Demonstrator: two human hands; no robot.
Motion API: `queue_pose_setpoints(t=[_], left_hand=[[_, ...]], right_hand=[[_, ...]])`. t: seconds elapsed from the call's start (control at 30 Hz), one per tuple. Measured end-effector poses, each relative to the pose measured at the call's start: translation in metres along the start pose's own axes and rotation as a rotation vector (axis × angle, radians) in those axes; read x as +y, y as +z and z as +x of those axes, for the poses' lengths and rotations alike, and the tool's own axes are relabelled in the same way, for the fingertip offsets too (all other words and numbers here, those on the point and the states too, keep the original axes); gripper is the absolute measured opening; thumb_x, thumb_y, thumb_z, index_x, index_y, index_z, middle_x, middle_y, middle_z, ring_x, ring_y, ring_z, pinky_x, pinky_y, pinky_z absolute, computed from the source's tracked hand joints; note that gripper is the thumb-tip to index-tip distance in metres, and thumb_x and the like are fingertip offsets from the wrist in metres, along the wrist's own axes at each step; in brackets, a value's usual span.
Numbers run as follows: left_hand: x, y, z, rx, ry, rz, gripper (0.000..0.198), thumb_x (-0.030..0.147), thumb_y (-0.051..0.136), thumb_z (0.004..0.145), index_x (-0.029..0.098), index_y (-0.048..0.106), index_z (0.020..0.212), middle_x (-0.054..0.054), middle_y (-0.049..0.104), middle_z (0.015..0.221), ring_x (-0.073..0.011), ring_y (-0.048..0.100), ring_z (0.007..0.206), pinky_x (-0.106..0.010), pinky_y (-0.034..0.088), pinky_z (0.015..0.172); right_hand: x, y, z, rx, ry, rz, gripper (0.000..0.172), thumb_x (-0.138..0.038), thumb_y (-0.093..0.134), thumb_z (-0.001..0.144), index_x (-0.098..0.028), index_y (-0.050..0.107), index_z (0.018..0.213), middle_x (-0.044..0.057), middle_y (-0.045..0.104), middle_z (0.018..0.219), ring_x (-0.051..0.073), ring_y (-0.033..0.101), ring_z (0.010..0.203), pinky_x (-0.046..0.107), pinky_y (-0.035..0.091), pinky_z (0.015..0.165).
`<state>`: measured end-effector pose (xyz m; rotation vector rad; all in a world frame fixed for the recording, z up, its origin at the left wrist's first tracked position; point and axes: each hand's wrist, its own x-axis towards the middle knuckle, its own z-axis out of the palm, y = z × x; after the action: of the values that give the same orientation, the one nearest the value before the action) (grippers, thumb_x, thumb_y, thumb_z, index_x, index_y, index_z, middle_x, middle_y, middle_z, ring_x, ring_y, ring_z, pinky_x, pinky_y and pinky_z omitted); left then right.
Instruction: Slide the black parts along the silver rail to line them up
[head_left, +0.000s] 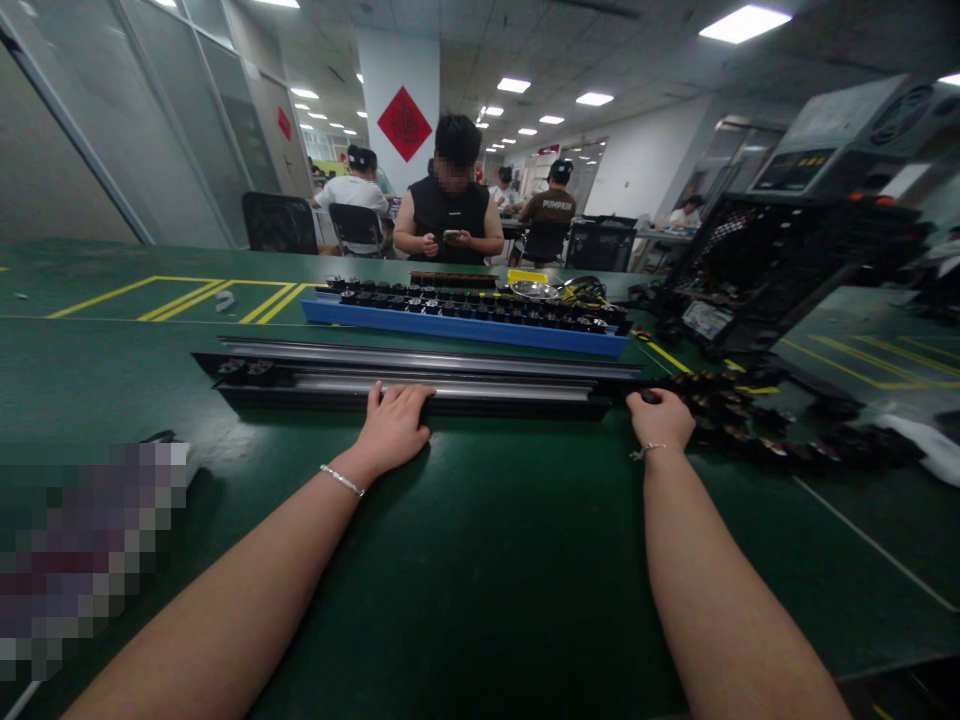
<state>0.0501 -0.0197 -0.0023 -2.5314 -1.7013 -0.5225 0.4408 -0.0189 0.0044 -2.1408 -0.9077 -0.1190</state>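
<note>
A long black channel (502, 390) with a shiny grey inside lies across the green table. My left hand (394, 425) grips its near wall around the middle, fingers hooked over the edge. At the channel's left end sit a pair of small black parts (247, 370). Just past the right end, my right hand (664, 418) is closed on a small black part (651, 396), mostly covered by the fingers. Beside that hand spreads a pile of similar black parts (757, 410). A second black channel (427, 352) lies parallel behind the first.
Farther back stands a blue tray (465, 328) filled with black parts. A black computer case (742, 260) rises at the right, and a blurred flat object (90, 550) lies at the left. Across the table sits a person (454, 205) holding a phone.
</note>
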Motion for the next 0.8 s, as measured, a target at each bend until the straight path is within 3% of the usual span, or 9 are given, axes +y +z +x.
queue_pose_setpoints(t=[0.23,0.3,0.47,0.63,0.8], left_hand=[[0.001,0.001,0.001,-0.001,-0.008,-0.012,0.056,0.022,0.045,0.072,0.023,0.046,0.128,-0.006,0.058,0.130,-0.0263,0.043,0.125,-0.057,0.011,0.112],[0.001,0.001,0.001,0.000,-0.010,-0.014,0.055,0.022,0.045,0.073,0.023,0.046,0.128,-0.006,0.057,0.131,-0.0265,0.043,0.125,-0.057,0.011,0.112],[0.002,0.000,0.000,0.002,-0.011,-0.019,0.055,0.023,0.046,0.073,0.023,0.047,0.128,-0.006,0.058,0.130,-0.0269,0.043,0.125,-0.056,0.011,0.113],[0.000,0.000,0.000,0.048,-0.007,-0.034,0.053,0.022,0.046,0.074,0.021,0.049,0.127,-0.007,0.057,0.130,-0.0275,0.044,0.125,-0.054,0.014,0.112],[-0.015,-0.001,0.005,0.280,-0.070,-0.109,0.043,0.021,0.045,0.077,0.017,0.055,0.119,-0.008,0.057,0.128,-0.0237,0.043,0.124,-0.040,0.027,0.110]], right_hand=[[0.015,-0.031,-0.010,-0.190,-0.058,-0.127,0.040,-0.042,0.058,0.067,-0.018,0.069,0.097,0.010,0.069,0.093,0.026,0.062,0.087,0.035,0.047,0.080],[0.027,-0.046,-0.015,-0.237,-0.084,-0.183,0.041,-0.044,0.058,0.067,-0.019,0.068,0.097,0.010,0.068,0.094,0.026,0.061,0.087,0.035,0.047,0.078],[0.064,-0.074,-0.016,-0.272,0.023,-0.339,0.044,-0.046,0.059,0.067,-0.018,0.068,0.099,0.013,0.068,0.097,0.029,0.062,0.086,0.039,0.047,0.074],[0.075,-0.072,-0.008,-0.241,0.068,-0.330,0.050,-0.046,0.055,0.071,-0.016,0.064,0.109,0.016,0.066,0.104,0.033,0.061,0.093,0.042,0.047,0.076],[0.078,-0.060,-0.007,-0.129,0.005,-0.302,0.053,-0.043,0.053,0.073,-0.014,0.060,0.117,0.019,0.064,0.108,0.035,0.059,0.097,0.046,0.047,0.079]])
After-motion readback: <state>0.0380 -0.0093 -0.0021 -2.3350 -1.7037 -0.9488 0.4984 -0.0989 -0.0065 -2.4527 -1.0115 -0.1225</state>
